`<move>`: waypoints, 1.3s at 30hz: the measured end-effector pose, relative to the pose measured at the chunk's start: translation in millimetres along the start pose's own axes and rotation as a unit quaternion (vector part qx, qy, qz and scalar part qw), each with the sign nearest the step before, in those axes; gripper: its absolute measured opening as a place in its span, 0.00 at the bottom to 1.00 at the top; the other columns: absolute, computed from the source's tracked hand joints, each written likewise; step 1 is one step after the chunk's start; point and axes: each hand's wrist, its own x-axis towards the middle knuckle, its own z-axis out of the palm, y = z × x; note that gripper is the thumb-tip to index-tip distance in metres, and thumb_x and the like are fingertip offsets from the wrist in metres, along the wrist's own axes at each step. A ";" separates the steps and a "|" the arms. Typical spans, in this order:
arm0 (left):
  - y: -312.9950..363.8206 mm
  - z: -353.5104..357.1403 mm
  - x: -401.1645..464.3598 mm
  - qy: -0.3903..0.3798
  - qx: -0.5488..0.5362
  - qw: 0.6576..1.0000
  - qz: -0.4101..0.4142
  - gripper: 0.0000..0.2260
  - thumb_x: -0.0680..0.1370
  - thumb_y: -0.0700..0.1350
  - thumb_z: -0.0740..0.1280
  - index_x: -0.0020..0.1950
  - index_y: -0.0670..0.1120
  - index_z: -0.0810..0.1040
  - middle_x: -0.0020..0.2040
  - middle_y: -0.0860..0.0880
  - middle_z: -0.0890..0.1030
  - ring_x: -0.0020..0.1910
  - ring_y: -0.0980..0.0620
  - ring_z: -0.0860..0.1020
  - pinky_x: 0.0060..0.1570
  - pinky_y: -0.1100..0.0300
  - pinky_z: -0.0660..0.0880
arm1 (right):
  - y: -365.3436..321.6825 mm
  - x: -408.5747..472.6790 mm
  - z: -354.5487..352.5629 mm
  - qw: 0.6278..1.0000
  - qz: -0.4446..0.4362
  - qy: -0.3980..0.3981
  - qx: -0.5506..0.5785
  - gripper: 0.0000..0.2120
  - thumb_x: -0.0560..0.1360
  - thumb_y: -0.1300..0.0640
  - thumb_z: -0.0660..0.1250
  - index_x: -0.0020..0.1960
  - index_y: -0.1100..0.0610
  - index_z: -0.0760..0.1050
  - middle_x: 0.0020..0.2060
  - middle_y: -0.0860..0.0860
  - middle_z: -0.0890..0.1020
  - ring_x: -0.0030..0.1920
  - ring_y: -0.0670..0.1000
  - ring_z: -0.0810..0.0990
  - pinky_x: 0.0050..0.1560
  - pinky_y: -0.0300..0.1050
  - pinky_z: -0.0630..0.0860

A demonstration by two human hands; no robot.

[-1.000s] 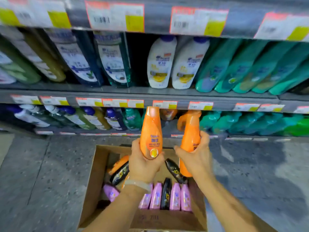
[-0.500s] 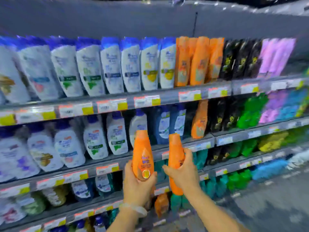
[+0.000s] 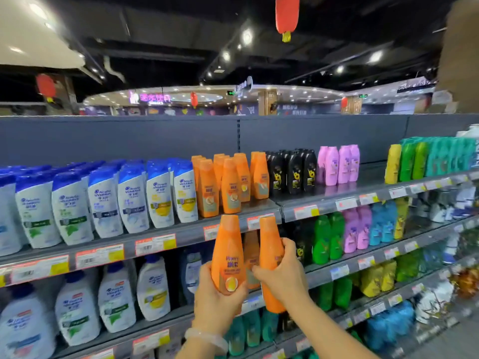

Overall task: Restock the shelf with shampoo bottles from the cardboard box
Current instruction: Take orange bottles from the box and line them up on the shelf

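Note:
My left hand (image 3: 216, 300) grips an orange shampoo bottle (image 3: 228, 251) upright by its lower part, label facing me. My right hand (image 3: 281, 274) grips a second orange bottle (image 3: 269, 248) beside it, its plain side toward me. Both bottles are held just below the front edge of the top shelf (image 3: 233, 225). A group of matching orange bottles (image 3: 229, 182) stands on that shelf directly above them. The cardboard box is out of view.
White and blue shampoo bottles (image 3: 103, 200) fill the top shelf to the left. Black bottles (image 3: 293, 171) and pink bottles (image 3: 338, 164) stand to the right, then green ones (image 3: 414, 160). Lower shelves hold more bottles. A bare stretch of top shelf (image 3: 370, 174) lies right of the pink bottles.
The view has swung up from the box on the floor to the top shelf. Both hands have lifted the orange bottles up to just under the top shelf's edge.

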 end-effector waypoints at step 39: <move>45.6 183.4 213.4 0.248 0.049 0.965 0.073 0.21 0.68 0.40 0.75 0.55 0.45 0.68 0.43 0.51 0.76 0.42 0.57 0.77 0.38 0.67 0.71 | 3.2 327.8 -60.1 0.979 -0.170 -0.089 0.070 0.38 0.65 0.44 0.74 0.67 0.49 0.56 0.60 0.49 0.72 0.58 0.54 0.75 0.53 0.50 0.73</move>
